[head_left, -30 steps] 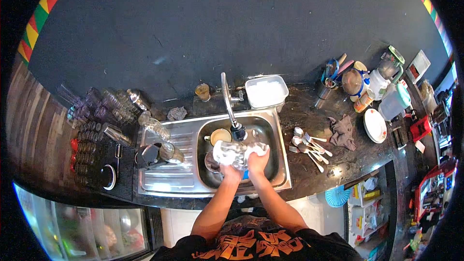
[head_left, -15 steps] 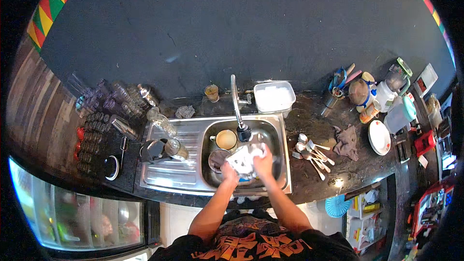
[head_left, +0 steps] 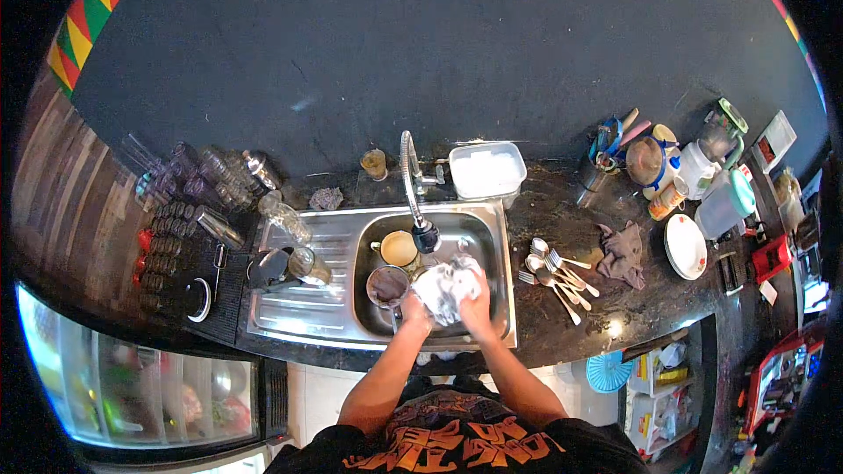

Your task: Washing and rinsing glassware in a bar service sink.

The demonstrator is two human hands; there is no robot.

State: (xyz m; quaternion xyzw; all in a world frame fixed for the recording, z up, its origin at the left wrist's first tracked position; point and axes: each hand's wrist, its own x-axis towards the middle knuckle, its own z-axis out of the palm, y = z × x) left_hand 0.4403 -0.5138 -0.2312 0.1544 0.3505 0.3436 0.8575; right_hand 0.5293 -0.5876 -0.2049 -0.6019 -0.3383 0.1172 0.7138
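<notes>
Over the sink basin (head_left: 503, 298), my left hand (head_left: 415, 311) and my right hand (head_left: 476, 307) grip a white, foam-covered thing (head_left: 444, 291) from both sides. Suds hide its shape and kind, and many of my fingertips too. Just left of it in the basin sits a cup with a dark inside (head_left: 387, 285). Behind that one is a cream-coloured mug (head_left: 399, 248) with its handle to the left. The black head of the flexible tap (head_left: 426, 237) hangs above the basin, beyond my hands; no running water can be made out.
On the ribbed drainboard (head_left: 307, 312) stand glass jars (head_left: 309, 265) and a dark jug (head_left: 270, 268). Right of the sink lie several spoons and forks (head_left: 562, 276), a brown cloth (head_left: 622, 254) and stacked white plates (head_left: 685, 246). A white plastic tub (head_left: 487, 169) stands behind the basin.
My view has shifted slightly, so the counter sits further left. Both hands have moved a little rightward in the basin with the foamy thing, uncovering more of the dark-insided cup.
</notes>
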